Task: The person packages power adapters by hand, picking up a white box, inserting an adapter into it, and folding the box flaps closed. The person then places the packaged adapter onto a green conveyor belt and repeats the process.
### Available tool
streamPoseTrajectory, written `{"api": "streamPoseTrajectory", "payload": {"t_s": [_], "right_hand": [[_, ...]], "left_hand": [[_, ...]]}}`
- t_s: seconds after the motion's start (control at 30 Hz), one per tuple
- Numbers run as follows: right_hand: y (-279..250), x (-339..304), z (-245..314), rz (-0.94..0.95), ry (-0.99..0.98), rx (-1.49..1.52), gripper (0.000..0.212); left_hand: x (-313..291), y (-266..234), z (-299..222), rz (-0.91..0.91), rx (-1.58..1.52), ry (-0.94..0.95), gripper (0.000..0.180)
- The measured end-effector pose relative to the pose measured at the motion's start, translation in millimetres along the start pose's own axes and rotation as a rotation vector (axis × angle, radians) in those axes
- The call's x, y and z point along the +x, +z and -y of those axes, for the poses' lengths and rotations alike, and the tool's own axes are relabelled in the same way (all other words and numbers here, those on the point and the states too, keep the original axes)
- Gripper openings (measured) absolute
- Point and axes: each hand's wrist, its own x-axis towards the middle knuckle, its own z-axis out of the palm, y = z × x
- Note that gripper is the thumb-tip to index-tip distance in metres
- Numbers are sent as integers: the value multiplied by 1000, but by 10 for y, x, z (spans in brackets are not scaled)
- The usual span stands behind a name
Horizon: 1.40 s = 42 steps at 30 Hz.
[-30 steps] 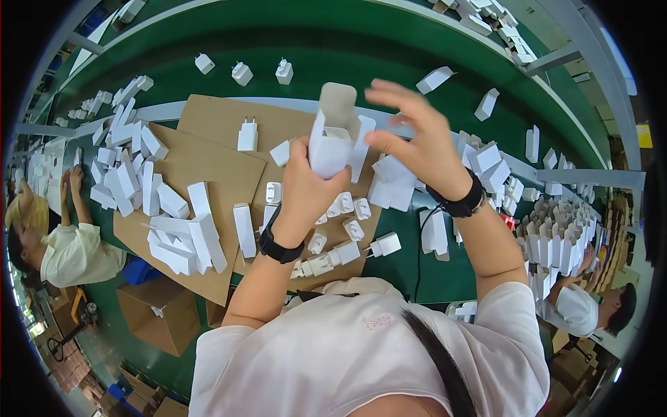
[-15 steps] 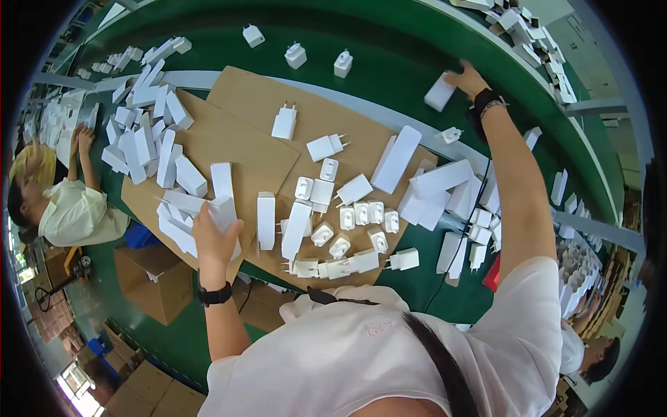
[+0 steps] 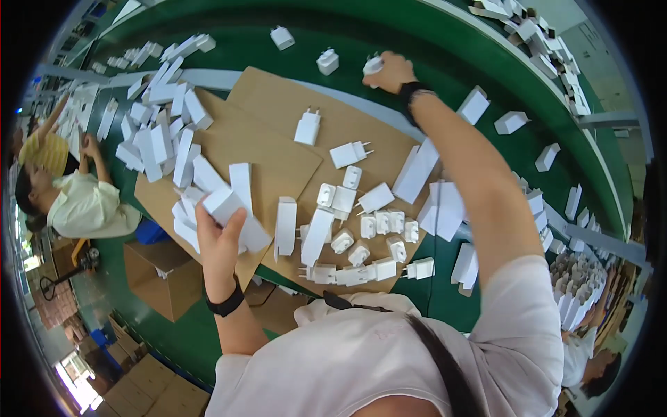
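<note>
My left hand [image 3: 221,247] is closed round a small white box [image 3: 224,205], thumb on one side, beside other white boxes on the cardboard's near left edge. Reaching far forward, my right hand [image 3: 390,72] has its fingers closed on a white plug charger [image 3: 373,65] over the green conveyor belt. Two more chargers, one nearer [image 3: 328,61] and one farther left [image 3: 282,37], stand on the belt. Between my arms, several white chargers [image 3: 376,199] lie on the brown cardboard [image 3: 267,101], some with pins showing. Upright near them is a narrow white box [image 3: 285,226].
A heap of white boxes [image 3: 160,142] covers the cardboard's left part. More boxes, one of them [image 3: 474,105] just right of my right hand, lie along the belt [image 3: 431,48]. A black cable [image 3: 435,257] hangs by my right side. Co-workers [image 3: 87,201] are at the left; an open carton [image 3: 156,278] stands below.
My right hand has let go of a white box on the belt and moved left onto a charger. My left hand now grips its box more plainly. The whole view has shifted slightly.
</note>
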Motion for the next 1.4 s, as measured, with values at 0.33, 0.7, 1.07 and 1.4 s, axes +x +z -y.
{"api": "streamPoseTrajectory", "payload": {"t_s": [0.33, 0.7, 1.07, 1.4], "right_hand": [[-1675, -2269, 739, 107, -369, 627, 61], [-1753, -3309, 341, 58, -41, 767, 57], [-1765, -3482, 490, -156, -237, 570, 26], [-1594, -3266, 484, -343, 7, 680, 21]], "left_hand": [[-232, 936, -608, 438, -265, 277, 55], [-313, 1401, -426, 840, -1638, -713, 24], [-699, 1618, -517, 689, -1158, -738, 19], [-876, 1760, -507, 569, -1003, -419, 44]]}}
